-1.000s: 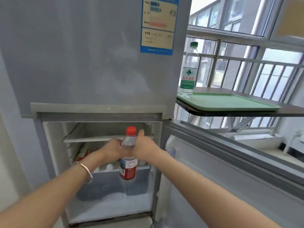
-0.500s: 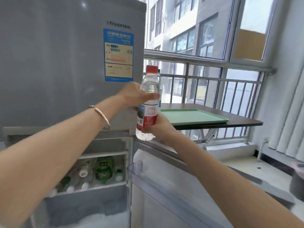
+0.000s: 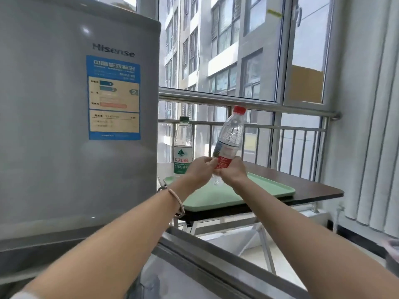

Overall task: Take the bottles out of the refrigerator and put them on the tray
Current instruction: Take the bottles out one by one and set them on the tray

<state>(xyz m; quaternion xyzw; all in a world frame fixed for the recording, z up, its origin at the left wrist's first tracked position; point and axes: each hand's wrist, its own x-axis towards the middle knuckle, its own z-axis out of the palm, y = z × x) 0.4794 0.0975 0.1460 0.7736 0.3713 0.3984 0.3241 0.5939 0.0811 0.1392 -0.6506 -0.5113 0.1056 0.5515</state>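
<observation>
Refrigerator [image 3: 71, 126] fills the 9 o'clock side, with the dark table [image 3: 313, 186] at 3 o'clock carrying the green tray [image 3: 269, 190], where a green-capped bottle [image 3: 183, 147] stands upright at the tray's 9 o'clock corner. Above the tray, the left hand [image 3: 199, 169] and right hand [image 3: 234, 172] both close their fingers around the lower half of the red-capped bottle [image 3: 230, 141], which leans toward 1 o'clock. Set down tilted like this, it could topple, or its base could knock the standing bottle just beside it.
</observation>
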